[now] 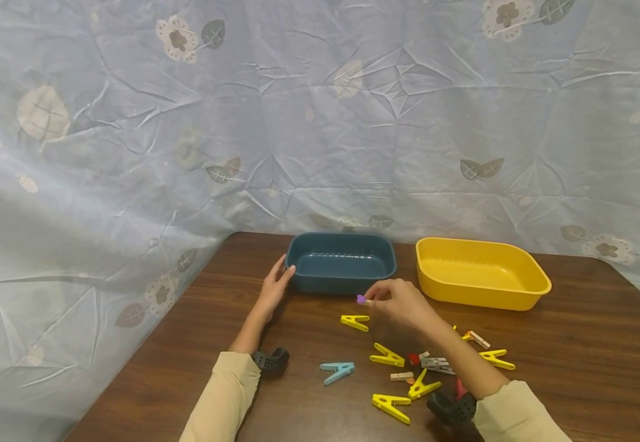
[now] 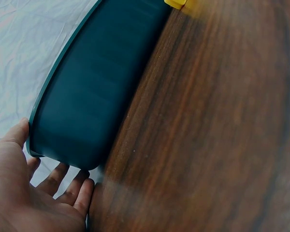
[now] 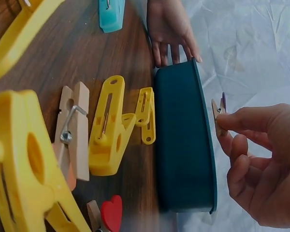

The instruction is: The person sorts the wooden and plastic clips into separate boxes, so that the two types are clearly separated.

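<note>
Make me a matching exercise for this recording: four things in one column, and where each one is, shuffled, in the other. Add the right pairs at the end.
Things
1. left hand
2. purple-topped peg
3. light-blue clip
4. yellow bin

Places, as the head view shows them
A. lying on the table, nearer the person than either bin
B. standing to the right of the blue bin
C. touching the left end of the blue bin
D. pinched by the right hand

Right pairs: 1-C, 2-D, 3-A, 4-B
</note>
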Motion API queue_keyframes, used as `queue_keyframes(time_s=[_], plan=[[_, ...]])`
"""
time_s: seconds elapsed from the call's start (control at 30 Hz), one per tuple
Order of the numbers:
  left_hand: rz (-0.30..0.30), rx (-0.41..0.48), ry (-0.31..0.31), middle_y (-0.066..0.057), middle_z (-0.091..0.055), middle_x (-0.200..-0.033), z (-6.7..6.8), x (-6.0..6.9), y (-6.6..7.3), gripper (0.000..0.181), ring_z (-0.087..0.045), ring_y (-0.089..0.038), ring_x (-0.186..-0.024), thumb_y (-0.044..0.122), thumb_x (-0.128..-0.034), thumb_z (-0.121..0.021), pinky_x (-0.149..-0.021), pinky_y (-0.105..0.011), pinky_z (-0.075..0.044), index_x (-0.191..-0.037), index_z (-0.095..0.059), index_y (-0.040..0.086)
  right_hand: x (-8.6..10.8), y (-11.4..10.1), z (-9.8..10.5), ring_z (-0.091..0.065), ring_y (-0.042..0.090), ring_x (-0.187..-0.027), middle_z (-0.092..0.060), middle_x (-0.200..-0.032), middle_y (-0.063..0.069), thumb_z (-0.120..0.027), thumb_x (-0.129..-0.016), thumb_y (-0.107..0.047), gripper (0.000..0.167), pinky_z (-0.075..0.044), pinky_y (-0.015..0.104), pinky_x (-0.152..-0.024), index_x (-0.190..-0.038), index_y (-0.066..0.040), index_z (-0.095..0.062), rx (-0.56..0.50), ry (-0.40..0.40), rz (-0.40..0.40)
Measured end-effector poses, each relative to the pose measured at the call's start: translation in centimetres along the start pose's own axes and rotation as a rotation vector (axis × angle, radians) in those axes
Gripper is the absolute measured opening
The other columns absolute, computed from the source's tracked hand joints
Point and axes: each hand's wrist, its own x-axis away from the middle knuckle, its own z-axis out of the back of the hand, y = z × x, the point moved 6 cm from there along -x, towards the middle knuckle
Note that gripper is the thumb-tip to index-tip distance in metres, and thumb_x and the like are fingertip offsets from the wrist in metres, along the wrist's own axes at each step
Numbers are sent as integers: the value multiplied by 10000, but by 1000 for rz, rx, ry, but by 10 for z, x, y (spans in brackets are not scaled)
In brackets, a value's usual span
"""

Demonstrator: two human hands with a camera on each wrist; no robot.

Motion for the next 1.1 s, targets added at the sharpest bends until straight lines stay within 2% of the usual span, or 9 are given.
queue_keyframes(time_s=[0.13, 0.33, 0.57, 0.8, 1.1], plan=[[1, 3, 1, -170, -286, -1445, 0, -1, 0, 631, -326, -313, -1279, 363, -937, -521, -987, -428, -331, -1452, -263, 104, -2, 1, 1, -531, 170, -724, -612, -784, -8, -661, -831, -152, 71, -447, 320, -619, -886, -163, -704, 9, 9, 4], [-4, 6, 4, -174, -293, -1441, 0, 1, 0, 640, -329, -312, -1277, 370, -932, -528, -984, -429, -334, -1450, -266, 102, -6, 1, 2, -522, 171, -709, -600, -779, -11, -661, -833, -156, 75, -441, 311, -594, -893, -162, -705, -4, 12, -14], [9, 4, 5, -177, -294, -1439, 0, 0, 0, 638, -324, -310, -1279, 386, -929, -526, -984, -421, -336, -1449, -275, 115, -10, -1, 5, -506, 187, -725, -597, -794, -9, -657, -835, -157, 85, -423, 314, -581, -905, -153, -704, 18, 11, 3], [-3, 12, 10, -205, -305, -1426, 0, 0, 4, 632, -339, -330, -1266, 363, -933, -530, -982, -439, -333, -1447, -276, 98, -14, -2, 9, -507, 184, -723, -611, -821, -15, -670, -839, -188, 78, -412, 318, -591, -906, -171, -706, 56, 27, 2], [17, 13, 27, -191, -341, -1410, 0, -2, 1, 574, -373, -310, -1246, 300, -947, -521, -976, -426, -345, -1442, -296, 115, -20, 0, 12, -512, 181, -682, -613, -816, -7, -666, -849, -195, 86, -425, 320, -602, -916, -159, -707, 72, 42, 0]])
